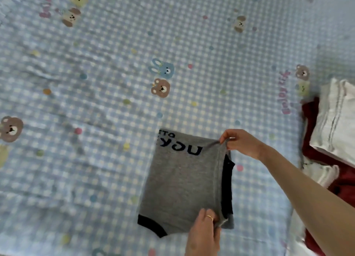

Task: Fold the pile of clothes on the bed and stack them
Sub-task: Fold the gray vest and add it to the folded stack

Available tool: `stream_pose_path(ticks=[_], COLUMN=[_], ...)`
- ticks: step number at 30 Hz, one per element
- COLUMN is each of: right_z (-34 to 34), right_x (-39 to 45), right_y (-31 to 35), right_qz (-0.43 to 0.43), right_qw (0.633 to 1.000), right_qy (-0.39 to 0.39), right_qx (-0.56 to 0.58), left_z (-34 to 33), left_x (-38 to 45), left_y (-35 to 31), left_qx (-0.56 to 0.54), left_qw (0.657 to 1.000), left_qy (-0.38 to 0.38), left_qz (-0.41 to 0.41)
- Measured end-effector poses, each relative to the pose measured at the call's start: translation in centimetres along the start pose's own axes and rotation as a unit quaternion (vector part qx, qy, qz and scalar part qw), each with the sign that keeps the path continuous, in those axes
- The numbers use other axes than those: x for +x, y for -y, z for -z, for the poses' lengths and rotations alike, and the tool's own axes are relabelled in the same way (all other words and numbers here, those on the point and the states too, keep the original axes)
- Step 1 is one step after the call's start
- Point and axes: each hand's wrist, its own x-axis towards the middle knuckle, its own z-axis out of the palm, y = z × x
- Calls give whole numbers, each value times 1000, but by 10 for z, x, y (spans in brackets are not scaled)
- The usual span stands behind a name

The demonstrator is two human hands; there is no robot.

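Note:
A grey T-shirt (182, 182) with dark lettering and black trim lies partly folded on the blue checked bed sheet (96, 102), low in the middle of the view. My right hand (240, 143) pinches the shirt's far right corner and lifts that edge slightly. My left hand (205, 230) pinches the near right corner of the same edge. A black layer shows under the raised right side.
At the right edge of the bed lies a pile of clothes: a white garment (338, 121) on top of a dark red one (315, 152). The sheet is printed with bears, rabbits and dots, and spreads wide to the left and beyond the shirt.

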Motion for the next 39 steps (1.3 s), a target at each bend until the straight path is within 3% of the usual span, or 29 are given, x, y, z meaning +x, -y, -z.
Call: stream_pose_path(ticks=[2,3,4,5,7,8,9,11,13,16,21,22,24,26,28,32,35,39], right_z=[0,-2,-5,-11,-23,-29,-34,-39,-30,-4,29,31,28,16,6,1,5,17], right_x=[5,7,8,10,15,17,20,21,16,-8,-60,-68,-81,-89,-89,-84,-105,-172], right_y=[-18,-24,-27,-29,-31,-31,-33,-33,-39,-67,-139,-153,-175,-187,-190,-184,-174,-145], right_qz=[-21,-19,-3,13,50,68,95,130,143,125,-69,-115,-176,-200,-196,-160,-125,-50], right_qw=[994,985,976,976,968,949,929,919,944,969,969,959,946,945,942,933,901,851], right_qy=[-86,-144,-185,-183,-108,-74,-53,-26,-23,-98,-237,-257,-265,-249,-244,-220,-215,-218], right_qx=[-60,-97,-112,-115,-221,-298,-355,-370,-298,-190,19,43,65,74,118,235,357,475], left_z=[-9,-7,-3,5,29,44,59,88,106,126,140,130,96,51,18,-4,3,30], left_x=[1,0,1,1,2,6,12,24,36,64,153,160,148,121,107,117,101,54], left_y=[-3,-6,-3,4,22,33,43,58,59,29,-69,-77,-74,-59,-52,-64,-72,-102], left_qx=[38,66,92,110,98,84,60,41,52,58,58,40,-35,-112,-174,-246,-296,-285], left_qw=[994,990,991,983,929,909,901,914,939,961,953,947,946,947,940,930,913,928], left_qy=[102,116,42,-98,-356,-404,-399,-300,-231,-232,-295,-318,-319,-248,-183,-99,-121,-136], left_qz=[-28,-54,-91,-107,-24,60,157,271,248,136,-42,-35,55,171,229,256,254,200])
